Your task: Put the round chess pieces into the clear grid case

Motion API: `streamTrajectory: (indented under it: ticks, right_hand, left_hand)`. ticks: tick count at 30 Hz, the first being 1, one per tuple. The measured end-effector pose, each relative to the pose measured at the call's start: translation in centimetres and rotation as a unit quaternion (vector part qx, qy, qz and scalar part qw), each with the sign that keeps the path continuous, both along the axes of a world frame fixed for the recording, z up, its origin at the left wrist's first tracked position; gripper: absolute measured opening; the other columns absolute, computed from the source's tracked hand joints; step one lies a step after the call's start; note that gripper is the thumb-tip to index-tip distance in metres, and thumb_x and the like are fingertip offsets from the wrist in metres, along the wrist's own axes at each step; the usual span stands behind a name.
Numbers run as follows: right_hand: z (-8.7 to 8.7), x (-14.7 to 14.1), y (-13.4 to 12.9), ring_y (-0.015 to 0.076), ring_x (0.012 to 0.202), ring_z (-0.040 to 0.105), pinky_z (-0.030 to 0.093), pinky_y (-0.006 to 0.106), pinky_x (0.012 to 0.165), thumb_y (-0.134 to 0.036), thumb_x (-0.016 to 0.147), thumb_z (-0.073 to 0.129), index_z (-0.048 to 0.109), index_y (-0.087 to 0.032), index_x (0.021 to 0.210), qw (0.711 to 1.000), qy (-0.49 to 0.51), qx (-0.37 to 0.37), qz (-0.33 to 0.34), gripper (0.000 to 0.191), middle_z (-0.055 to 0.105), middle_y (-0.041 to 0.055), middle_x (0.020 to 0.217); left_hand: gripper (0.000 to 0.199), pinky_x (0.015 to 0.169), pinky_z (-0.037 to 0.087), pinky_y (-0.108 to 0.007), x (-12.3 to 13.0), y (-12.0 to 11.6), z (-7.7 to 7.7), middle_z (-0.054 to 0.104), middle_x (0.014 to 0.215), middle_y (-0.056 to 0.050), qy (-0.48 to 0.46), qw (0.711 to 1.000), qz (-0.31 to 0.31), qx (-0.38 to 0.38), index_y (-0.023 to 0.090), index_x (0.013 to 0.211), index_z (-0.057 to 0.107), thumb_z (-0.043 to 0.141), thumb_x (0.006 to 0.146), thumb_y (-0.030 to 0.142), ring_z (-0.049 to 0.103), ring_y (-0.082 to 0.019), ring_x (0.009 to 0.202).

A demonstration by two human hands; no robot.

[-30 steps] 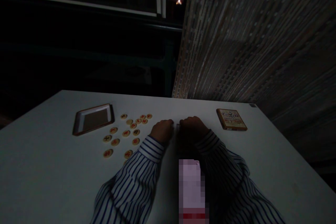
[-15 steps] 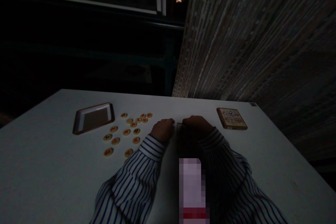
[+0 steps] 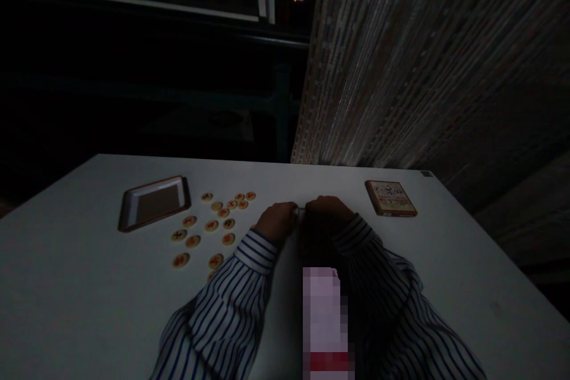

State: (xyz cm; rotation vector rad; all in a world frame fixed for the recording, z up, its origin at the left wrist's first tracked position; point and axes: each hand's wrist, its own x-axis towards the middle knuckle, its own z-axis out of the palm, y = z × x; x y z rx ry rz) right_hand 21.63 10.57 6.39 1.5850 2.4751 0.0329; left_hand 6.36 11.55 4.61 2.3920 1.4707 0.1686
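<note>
Over the middle of the table, my left hand (image 3: 276, 221) and my right hand (image 3: 329, 212) are close together, both with fingers closed. A small pale, greyish thing (image 3: 301, 211) shows in the narrow gap between them, touched by the fingers of both. Its kind is too dark and too covered to make out. Left of my left hand, several round Chinese chess pieces (image 3: 211, 225) lie scattered, most with red characters and some with black; one is blank. My left sleeve partly hides the nearest pieces.
An open shallow box tray (image 3: 135, 206) with pale inner walls rests at the table's left. At the right lies a flat box or lid (image 3: 392, 197) with a printed picture. A bead-string curtain (image 3: 378, 71) hangs behind the white table (image 3: 111, 297).
My hands have stayed nearly in place, drawn slightly closer around the small pale thing. The whole view has shifted a little; the chess pieces and boxes lie as before.
</note>
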Motion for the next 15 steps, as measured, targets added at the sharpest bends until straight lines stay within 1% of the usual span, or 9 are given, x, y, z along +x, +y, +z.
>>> streamTrajectory:
  ticks: [4, 8, 11, 15]
  right_hand:
    - [-0.18, -0.07, 0.18, 0.0235, 0.083, 0.06, 0.045, 0.033, 0.067, -0.024, 0.081, 0.039, 0.06, -0.013, 0.091, 1.0, 0.002, 0.002, -0.004, 0.026, 0.063, 0.0147, 0.086]
    - [-0.3, -0.18, 0.19, 0.024, 0.081, 0.061, 0.046, 0.033, 0.065, -0.024, 0.081, 0.039, 0.061, -0.013, 0.089, 1.0, 0.0, 0.005, 0.002, 0.025, 0.064, 0.0138, 0.084]
    - [-0.18, -0.32, 0.01, 0.0228, 0.083, 0.06, 0.046, 0.033, 0.068, -0.024, 0.082, 0.039, 0.06, -0.013, 0.091, 1.0, -0.002, 0.007, 0.006, 0.025, 0.063, 0.0145, 0.086]
    - [0.04, -0.58, -0.08, 0.0215, 0.088, 0.059, 0.045, 0.031, 0.072, -0.023, 0.083, 0.038, 0.059, -0.011, 0.095, 1.0, -0.012, -0.016, -0.013, 0.027, 0.061, 0.0174, 0.092]
  left_hand:
    - [0.031, 0.08, 0.042, -0.028, -0.02, 0.15, -0.34, 0.063, 0.102, -0.007, -0.015, 1.0, -0.026, 0.01, 0.019, 0.105, 0.056, 0.038, 0.081, 0.021, 0.056, -0.018, 0.095]
    - [0.031, 0.079, 0.042, -0.028, -0.03, 0.24, -0.47, 0.064, 0.1, -0.007, -0.015, 0.999, -0.03, 0.01, 0.018, 0.103, 0.058, 0.038, 0.08, 0.02, 0.057, -0.018, 0.094]
    - [0.031, 0.079, 0.042, -0.028, -0.02, 0.21, -0.36, 0.064, 0.1, -0.007, -0.019, 0.999, -0.033, 0.014, 0.018, 0.104, 0.057, 0.038, 0.079, 0.019, 0.057, -0.019, 0.094]
    - [0.032, 0.08, 0.042, -0.028, -0.07, 0.2, -0.3, 0.064, 0.101, -0.007, -0.025, 0.999, -0.032, 0.017, 0.017, 0.105, 0.057, 0.038, 0.078, 0.018, 0.057, -0.018, 0.094]
